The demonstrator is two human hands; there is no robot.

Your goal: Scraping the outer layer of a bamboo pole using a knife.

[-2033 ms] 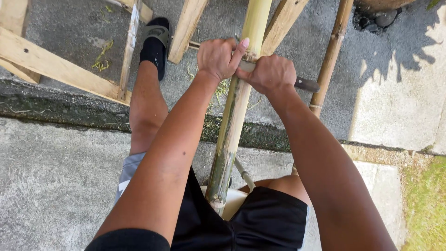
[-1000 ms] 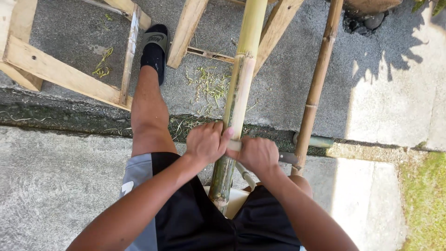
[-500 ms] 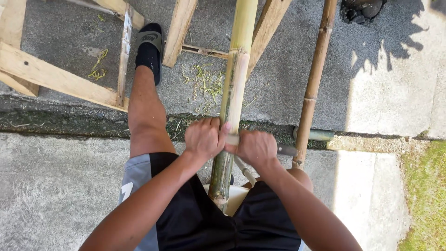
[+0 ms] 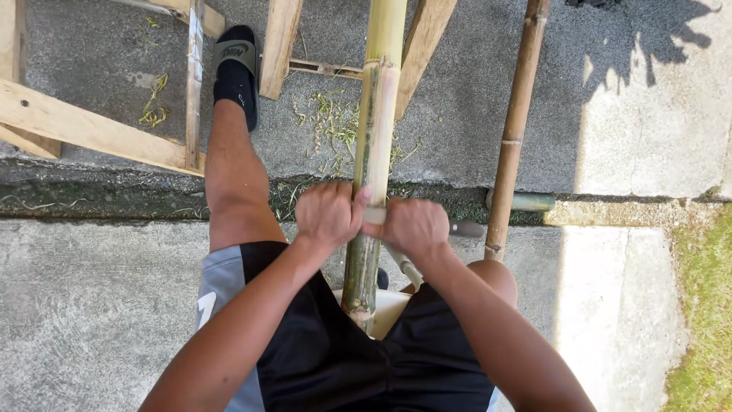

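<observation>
Both fists down low on the bamboo pole (image 4: 375, 145), and here is why it sits the way it does: the pole runs up the middle between the legs, its near end resting by the pale seat edge (image 4: 385, 305) and its far end lying on the wooden frame (image 4: 91, 130), so it is propped steady for work along its length. The upper stretch shows pale, stripped skin; green shavings (image 4: 335, 114) lie on the concrete just beside it.

Left hand (image 4: 328, 215) sits on the left side of the pole, fingers curled tight into a fist around one end of a blade laid across the pole. Right hand (image 4: 408, 226) mirrors it on the right side, fingers clamped on the handle, whose dark tip (image 4: 465, 228) pokes out past the knuckles. Knuckles face up, wrists level, both forearms angling in from the shoulders to meet at the pole.

1 thinner brown pole (image 4: 515, 130) leans just to the right, untouched. The sandalled foot (image 4: 235, 65) is planted forward near the frame.
</observation>
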